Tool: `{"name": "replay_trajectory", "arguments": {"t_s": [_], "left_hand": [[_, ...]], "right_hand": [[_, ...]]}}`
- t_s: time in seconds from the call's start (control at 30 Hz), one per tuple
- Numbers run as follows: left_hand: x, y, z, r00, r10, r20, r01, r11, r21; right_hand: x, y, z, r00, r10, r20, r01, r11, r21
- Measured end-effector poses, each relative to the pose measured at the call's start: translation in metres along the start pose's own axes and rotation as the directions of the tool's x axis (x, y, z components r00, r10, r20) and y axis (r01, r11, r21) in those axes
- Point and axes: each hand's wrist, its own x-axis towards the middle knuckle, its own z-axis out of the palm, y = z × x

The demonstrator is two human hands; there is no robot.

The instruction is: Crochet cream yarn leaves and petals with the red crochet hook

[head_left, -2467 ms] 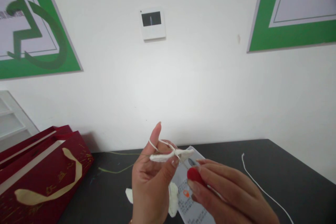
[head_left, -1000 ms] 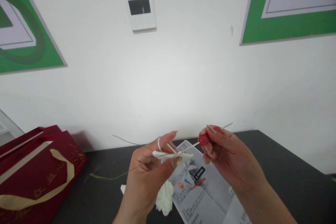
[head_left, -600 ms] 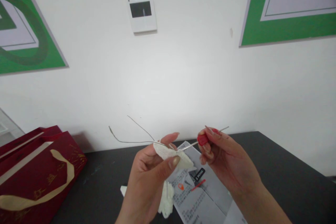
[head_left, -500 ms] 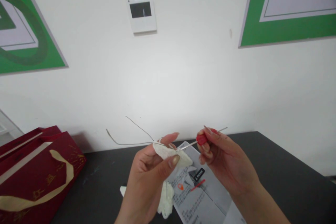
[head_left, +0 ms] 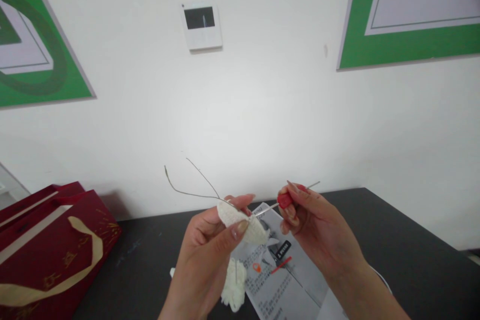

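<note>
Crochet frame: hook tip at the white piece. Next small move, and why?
Probably push the red-handled metal crochet hook slightly further into the small white crocheted piece. The right hand pinches the handle, the tip just meets the piece's edge, and the left hand holds the piece steady in a thumb-and-finger grip.

Left hand [head_left: 210, 245] is raised w/ palm toward the camera, forearm coming up from the bottom edge. Thumb lies across the front, pressed against the index finger, pinching the white crochet piece [head_left: 242, 220] btwn them; other fingers curl in behind it. Right hand [head_left: 315, 225] sits just right of the crochet piece at approx. the same height, back of hand facing the camera, wrist & forearm running down to the lower right. Its thumb & index finger close on the red grip of the crochet hook [head_left: 285, 200]; remaining fingers fold loosely under. Hands are near, not touching.
</note>
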Motion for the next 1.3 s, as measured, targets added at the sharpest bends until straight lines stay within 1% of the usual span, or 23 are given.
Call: {"name": "replay_trajectory", "arguments": {"t_s": [0.07, 0.17, 0.23, 0.37, 0.5, 0.6, 0.73, 0.87, 1.0, 1.07, 1.2, 1.3], "left_hand": [[-0.001, 0.002, 0.003, 1.000, -0.014, -0.004, 0.014, 1.000, -0.017], [-0.002, 0.005, 0.008, 0.998, -0.064, -0.029, 0.063, 0.997, -0.039], [-0.001, 0.006, 0.009, 0.996, -0.084, -0.021, 0.083, 0.996, -0.035], [0.008, 0.001, 0.002, 0.994, -0.111, 0.025, 0.110, 0.993, 0.032], [0.024, -0.014, -0.010, 0.989, -0.149, 0.023, 0.147, 0.987, 0.066], [0.029, -0.029, -0.020, 0.978, -0.209, 0.016, 0.208, 0.976, 0.066], [0.017, -0.052, -0.034, 0.959, -0.284, -0.004, 0.284, 0.958, 0.042], [0.000, -0.080, -0.047, 0.946, -0.320, -0.046, 0.320, 0.947, 0.010], [-0.008, -0.103, -0.056, 0.937, -0.342, -0.072, 0.341, 0.940, -0.017], [-0.011, -0.108, -0.059, 0.934, -0.350, -0.074, 0.349, 0.937, -0.028], [-0.016, -0.109, -0.063, 0.931, -0.359, -0.068, 0.357, 0.933, -0.042], [-0.018, -0.111, -0.067, 0.933, -0.351, -0.074, 0.349, 0.936, -0.037]], "right_hand": [[0.000, 0.000, -0.001, 1.000, -0.004, -0.001, 0.004, 1.000, -0.003], [0.001, -0.001, -0.002, 1.000, -0.025, 0.000, 0.025, 0.999, -0.022], [0.002, -0.001, -0.004, 0.999, -0.045, 0.006, 0.046, 0.998, -0.041], [0.010, -0.003, -0.012, 0.996, -0.082, 0.029, 0.085, 0.989, -0.119], [0.025, -0.002, -0.027, 0.996, -0.084, 0.027, 0.087, 0.981, -0.175], [0.035, 0.003, -0.041, 1.000, -0.022, 0.019, 0.025, 0.977, -0.209], [0.031, 0.025, -0.065, 0.993, 0.121, 0.011, -0.117, 0.973, -0.199], [0.012, 0.058, -0.092, 0.969, 0.239, -0.060, -0.244, 0.966, -0.082], [-0.006, 0.081, -0.110, 0.939, 0.317, -0.129, -0.315, 0.948, 0.037], [-0.012, 0.087, -0.114, 0.917, 0.363, -0.164, -0.352, 0.931, 0.094], [-0.017, 0.095, -0.115, 0.857, 0.471, -0.209, -0.430, 0.878, 0.211], [-0.018, 0.099, -0.115, 0.825, 0.515, -0.231, -0.455, 0.849, 0.268]]}}
